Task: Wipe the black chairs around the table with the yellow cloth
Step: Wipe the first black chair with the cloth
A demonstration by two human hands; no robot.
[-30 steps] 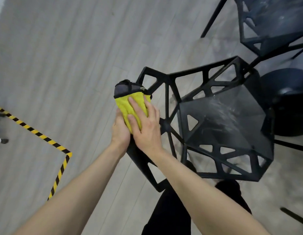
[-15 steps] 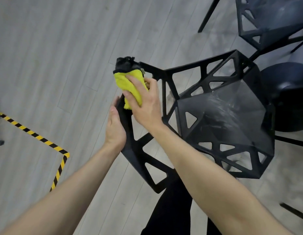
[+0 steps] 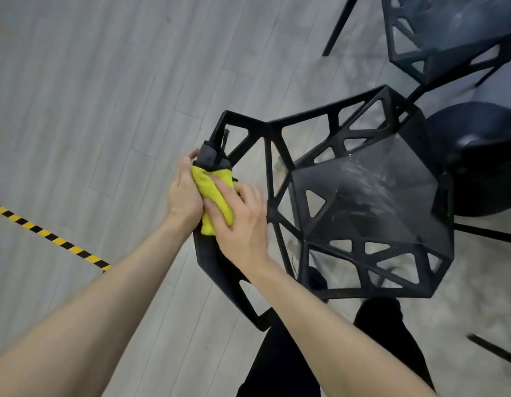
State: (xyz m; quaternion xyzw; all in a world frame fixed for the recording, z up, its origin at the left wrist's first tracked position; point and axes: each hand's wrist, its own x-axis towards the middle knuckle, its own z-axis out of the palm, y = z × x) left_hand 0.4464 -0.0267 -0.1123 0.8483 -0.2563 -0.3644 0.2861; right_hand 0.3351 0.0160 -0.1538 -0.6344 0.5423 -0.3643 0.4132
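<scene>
Both hands work on the backrest frame of the nearest black chair (image 3: 363,202), seen from above. The yellow cloth (image 3: 212,196), folded with a dark grey side showing at its upper end, is wrapped over the left rail of the backrest. The right hand (image 3: 240,222) presses on it with extended fingers lying flat across the yellow face; the left hand (image 3: 184,193) is curled against the cloth from the outer side, thumb and fingers closed on it and on the rail beneath. The seat panel shows pale streaks and smears, apparently residue not yet removed. A second black chair (image 3: 448,32) stands beyond, at the top right, with similar marks on its seat. Hazard tape (image 3: 48,236) crosses the wooden floor (image 3: 91,96) at the left. Assessment: the step in hand is wiping the backrest rail. To do it well, the cloth should stay wrapped round the rail so both faces are cleaned in one pass, run along the full length to the corner joints, then be refolded to a clean side before the streaked seat.
</scene>
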